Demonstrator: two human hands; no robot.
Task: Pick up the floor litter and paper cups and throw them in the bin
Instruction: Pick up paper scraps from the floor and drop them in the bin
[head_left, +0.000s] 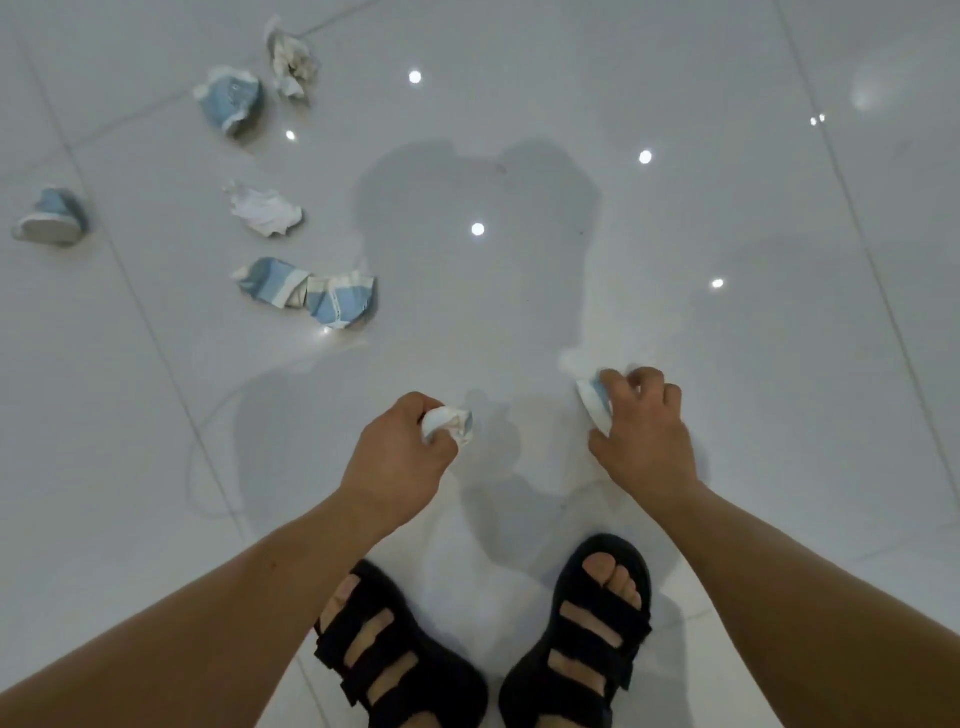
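My left hand grips a crumpled white and blue piece of litter just above the floor. My right hand curls its fingers round a crushed blue and white paper cup. Further left on the white tiles lie two crushed blue cups side by side, a white paper wad, another crushed blue cup, a crumpled whitish wad, and a blue cup on its side at the far left edge. No bin is in view.
Glossy white floor tiles fill the view, with ceiling lights reflected in them. My two feet in black strapped sandals stand at the bottom centre. My shadow falls across the tiles ahead.
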